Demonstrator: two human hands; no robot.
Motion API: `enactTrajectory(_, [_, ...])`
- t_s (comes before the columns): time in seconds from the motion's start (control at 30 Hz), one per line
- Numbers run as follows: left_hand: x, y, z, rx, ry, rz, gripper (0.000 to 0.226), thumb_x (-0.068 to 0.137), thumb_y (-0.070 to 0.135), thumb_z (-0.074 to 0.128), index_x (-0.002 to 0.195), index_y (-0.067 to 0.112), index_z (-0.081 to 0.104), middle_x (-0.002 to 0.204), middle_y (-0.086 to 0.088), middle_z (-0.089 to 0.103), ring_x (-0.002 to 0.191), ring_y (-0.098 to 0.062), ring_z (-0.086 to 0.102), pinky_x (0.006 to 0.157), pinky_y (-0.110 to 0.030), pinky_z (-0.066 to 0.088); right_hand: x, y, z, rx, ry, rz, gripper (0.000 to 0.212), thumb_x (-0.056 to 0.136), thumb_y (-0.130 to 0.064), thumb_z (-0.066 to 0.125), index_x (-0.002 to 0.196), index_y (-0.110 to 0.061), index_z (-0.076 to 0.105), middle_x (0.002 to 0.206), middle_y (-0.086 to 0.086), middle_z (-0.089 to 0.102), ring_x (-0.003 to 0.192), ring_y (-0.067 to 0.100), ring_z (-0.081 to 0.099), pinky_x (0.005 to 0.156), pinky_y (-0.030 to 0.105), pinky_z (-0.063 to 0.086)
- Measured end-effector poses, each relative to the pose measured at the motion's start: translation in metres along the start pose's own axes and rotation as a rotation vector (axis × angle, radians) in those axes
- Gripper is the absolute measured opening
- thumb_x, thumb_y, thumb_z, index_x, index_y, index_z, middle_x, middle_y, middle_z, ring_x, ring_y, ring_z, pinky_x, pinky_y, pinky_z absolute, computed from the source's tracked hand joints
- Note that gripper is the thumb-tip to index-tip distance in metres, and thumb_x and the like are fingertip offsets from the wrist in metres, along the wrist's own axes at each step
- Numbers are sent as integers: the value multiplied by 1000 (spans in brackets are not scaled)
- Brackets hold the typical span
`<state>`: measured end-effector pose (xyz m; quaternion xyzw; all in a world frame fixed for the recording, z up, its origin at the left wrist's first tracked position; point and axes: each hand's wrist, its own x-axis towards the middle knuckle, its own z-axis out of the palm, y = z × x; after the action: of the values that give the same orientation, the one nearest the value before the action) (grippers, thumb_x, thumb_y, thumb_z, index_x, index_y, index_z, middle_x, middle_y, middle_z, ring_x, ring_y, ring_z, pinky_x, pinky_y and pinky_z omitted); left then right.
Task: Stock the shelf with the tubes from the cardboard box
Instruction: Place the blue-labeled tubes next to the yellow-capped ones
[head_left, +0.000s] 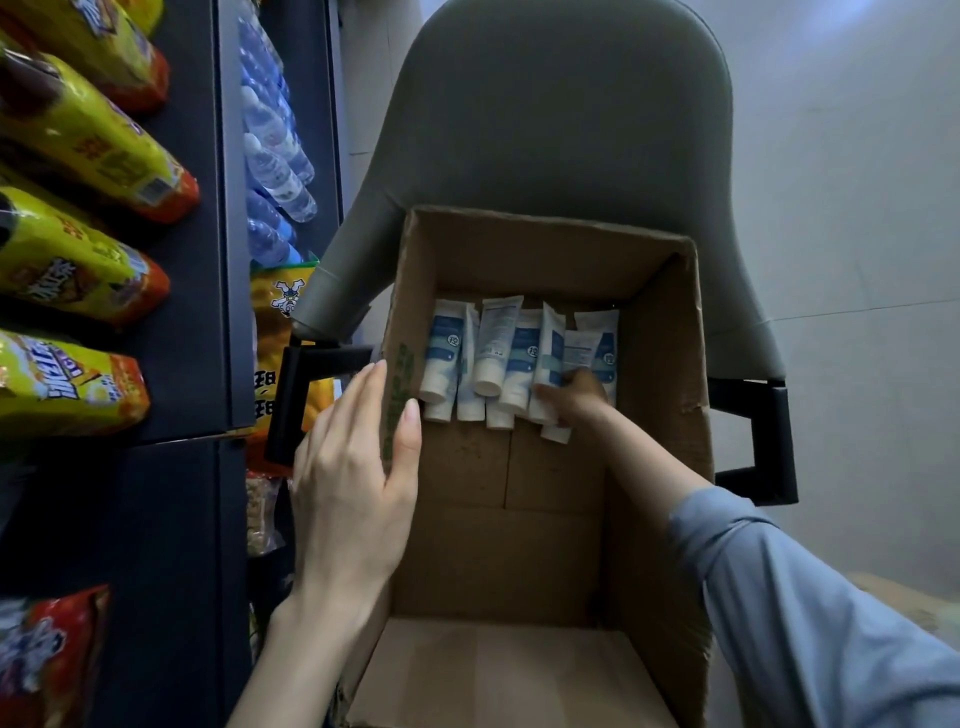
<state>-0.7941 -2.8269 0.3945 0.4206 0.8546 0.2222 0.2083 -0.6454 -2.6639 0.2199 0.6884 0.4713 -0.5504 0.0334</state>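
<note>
1. Cardboard box (660, 364), its top open, sits on the seat of a grey chair (561, 119). White-and-blue tubes (493, 348) lie in a loose heap on its floor at the far end, caps toward the person.
2. The right hand (576, 395), in a blue sleeve (779, 597), reaches into the box, and its fingers (548, 391) bend over the rightmost tubes. In the dim light it cannot be told whether they have closed round one.
3. The left hand (353, 478) lies flat along the box's left wall, fingers straight outside and thumb over the rim, gripping nothing.
4. The tubes look light, soft-bodied and smooth, and likely to slide against each other. A hold near the stiffer cap end seems safest.
5. A dark shelf (208, 260) stands just to the left, hung with yellow snack bags (88, 135) and stacked with water bottles (270, 166). A pale wall (857, 208) lies behind.
</note>
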Motion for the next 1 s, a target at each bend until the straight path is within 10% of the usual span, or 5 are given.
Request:
enactTrajectory(0.23, [0, 3, 3, -45, -47, -10, 50, 100, 41, 34, 143, 15, 40, 144, -2, 46, 134, -16, 39, 108, -32, 31, -34, 1, 3, 244, -71, 7, 67, 80, -24, 74, 136, -6, 42, 130, 12, 56, 111, 26, 59, 93, 38, 51])
enactTrajectory(0.43, [1, 7, 10, -230, -150, -107, 48, 95, 40, 45, 140, 22, 43, 138, 7, 49, 129, -7, 42, 106, -26, 35, -120, -8, 18, 296, -94, -384, 52, 75, -18, 79, 120, -14, 53, 111, -4, 62, 92, -4, 60, 80, 12, 49])
enactTrajectory(0.57, [-5, 9, 13, -453, -122, -160, 14, 94, 26, 55, 103, 35, 58, 102, 19, 65, 95, 9, 60, 75, -3, 43, -166, -4, 38, 352, -75, -530, 45, 73, -15, 80, 111, -17, 55, 109, 0, 61, 100, 8, 60, 86, 22, 50])
enactTrajectory(1.0, [-9, -5, 12, -767, -73, -289, 29, 74, 31, 68, 102, 24, 64, 97, 5, 72, 91, -6, 69, 73, -15, 52, -190, -19, 56, 267, 22, -648, 37, 77, -15, 76, 106, -21, 53, 106, -2, 58, 94, 6, 59, 77, 26, 53])
